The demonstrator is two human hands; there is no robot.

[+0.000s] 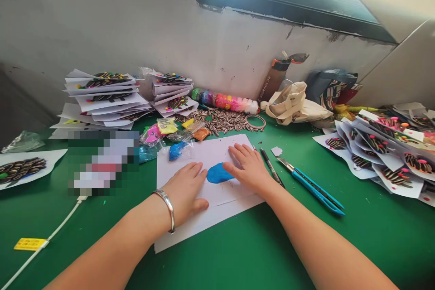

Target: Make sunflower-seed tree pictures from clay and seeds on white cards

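Note:
A flattened oval of blue modelling clay [219, 174] lies on a white sheet of paper [204, 231]. My right hand [249, 167] rests on the paper with fingers spread, its thumb over the clay's right edge. On the left, my left hand [185, 190], below a silver bangle, lies flat on the sheet, fingertips close to the clay's left edge. Neither hand grips anything. Just right of my right hand are a black pen [272, 167] and a blue utility knife [311, 186]. A small bag of blue clay [177, 150] sits on the sheet's upper left corner.
Sunflower seeds [220, 121] and clay packets [167, 126] lie behind the paper. Stacks of seed-decorated sheets stand left [105, 99] and right [380, 145]. A bottle [274, 79] and a cloth bag [295, 104] are by the wall. A white cable [64, 224] crosses the left side.

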